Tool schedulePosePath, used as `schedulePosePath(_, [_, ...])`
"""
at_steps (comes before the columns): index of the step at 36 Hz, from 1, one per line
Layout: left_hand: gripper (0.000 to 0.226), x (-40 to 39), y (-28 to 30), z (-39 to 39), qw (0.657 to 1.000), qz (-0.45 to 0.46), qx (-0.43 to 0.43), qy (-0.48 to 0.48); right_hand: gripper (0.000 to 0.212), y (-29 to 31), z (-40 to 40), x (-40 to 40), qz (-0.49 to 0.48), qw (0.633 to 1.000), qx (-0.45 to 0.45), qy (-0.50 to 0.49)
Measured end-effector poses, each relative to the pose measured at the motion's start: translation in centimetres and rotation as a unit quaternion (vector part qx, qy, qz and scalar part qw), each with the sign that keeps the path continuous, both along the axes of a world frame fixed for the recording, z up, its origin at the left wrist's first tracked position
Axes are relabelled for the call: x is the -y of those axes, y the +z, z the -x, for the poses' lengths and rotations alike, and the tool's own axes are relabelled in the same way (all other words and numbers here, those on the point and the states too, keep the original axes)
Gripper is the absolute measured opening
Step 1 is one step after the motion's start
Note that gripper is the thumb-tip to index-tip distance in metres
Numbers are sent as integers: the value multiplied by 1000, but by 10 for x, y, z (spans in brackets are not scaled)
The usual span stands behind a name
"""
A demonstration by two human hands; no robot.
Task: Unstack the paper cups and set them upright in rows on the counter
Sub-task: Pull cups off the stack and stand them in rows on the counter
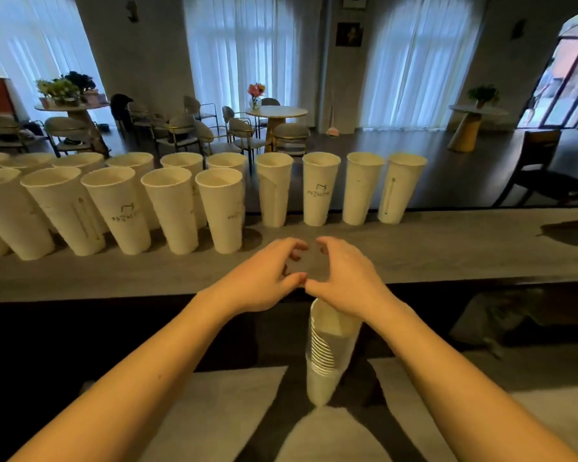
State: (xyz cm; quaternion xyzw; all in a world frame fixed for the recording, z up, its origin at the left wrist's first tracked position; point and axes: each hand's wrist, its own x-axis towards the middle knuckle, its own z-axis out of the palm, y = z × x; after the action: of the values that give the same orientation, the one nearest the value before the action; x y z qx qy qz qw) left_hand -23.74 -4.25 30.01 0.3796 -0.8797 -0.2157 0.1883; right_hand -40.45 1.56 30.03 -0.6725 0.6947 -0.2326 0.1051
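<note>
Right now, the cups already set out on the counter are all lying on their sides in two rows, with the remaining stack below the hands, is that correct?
Not quite: the head view shows the set-out cups standing upright in two rows on the counter, not lying on their sides. The remaining stack is indeed below the hands.

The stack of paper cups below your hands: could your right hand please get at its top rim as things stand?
Probably yes. The right hand hovers just above the stack of paper cups, its thumb near the top rim, with nothing between them; the left hand sits beside, not over it.
</note>
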Motion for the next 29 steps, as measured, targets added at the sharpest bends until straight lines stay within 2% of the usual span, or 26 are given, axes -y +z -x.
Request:
schedulePosePath(2, [63, -12, -15, 16, 999, -42, -5, -18, 93, -13, 19, -17, -12, 1000, -23, -1])
schedulePosePath(4, [65, -20, -32, 29, 998, -65, 4, -16, 98, -29, 37, -31, -36, 999, -9, 6])
schedulePosePath(7, [59, -32, -59, 44, 997, -76, 22, 14, 109, -56, 58, -48, -73, 996, 54, 13])
schedulePosePath(10, [52, -49, -86, 54, 995, -84, -5, 51, 120, -86, 67, -62, -93, 989, 112, 17])
schedulePosePath(15, [46, -70, -122, 63, 992, -51, -72, 87, 129, -132, 65, -76, -131, 969, 210, -5])
schedulePosePath(18, [42, -78, -132, 69, 991, -3, -77, 112, 131, -153, 63, -83, -161, 956, 244, -15])
schedulePosePath(23, [41, -85, -117, 69, 986, 35, -71, 149, 135, -164, 60, -86, -170, 948, 269, 5])
schedulePosePath(29, [43, -88, -61, 56, 980, -22, -135, 148, 132, -128, 53, -70, -58, 956, 284, 36])
